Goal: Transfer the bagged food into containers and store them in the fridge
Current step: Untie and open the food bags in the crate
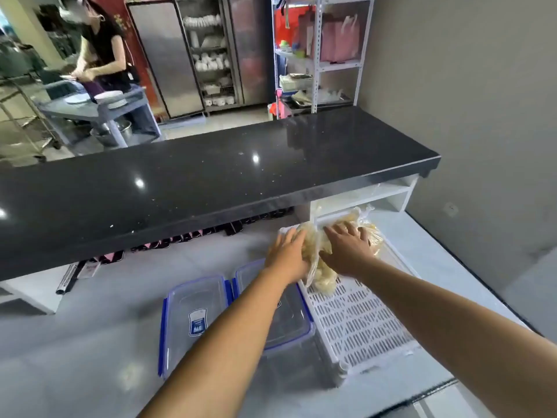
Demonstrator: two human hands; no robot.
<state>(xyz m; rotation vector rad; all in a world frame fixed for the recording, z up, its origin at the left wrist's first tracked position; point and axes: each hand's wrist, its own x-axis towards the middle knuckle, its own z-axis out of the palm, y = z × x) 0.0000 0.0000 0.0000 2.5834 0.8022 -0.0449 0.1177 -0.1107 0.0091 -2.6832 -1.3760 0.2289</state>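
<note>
Kitchen backdrop past the work area.
Glossy black counter (pixel 211 182) across the middle; beyond it, person in black top (pixel 102 46) at grey cart (pixel 90 111) bearing stacked plates (pixel 111 98); steel cabinet (pixel 162 55) holding white crockery (pixel 209 61); white shelving (pixel 316 64) with pink bags (pixel 340 40).
</note>
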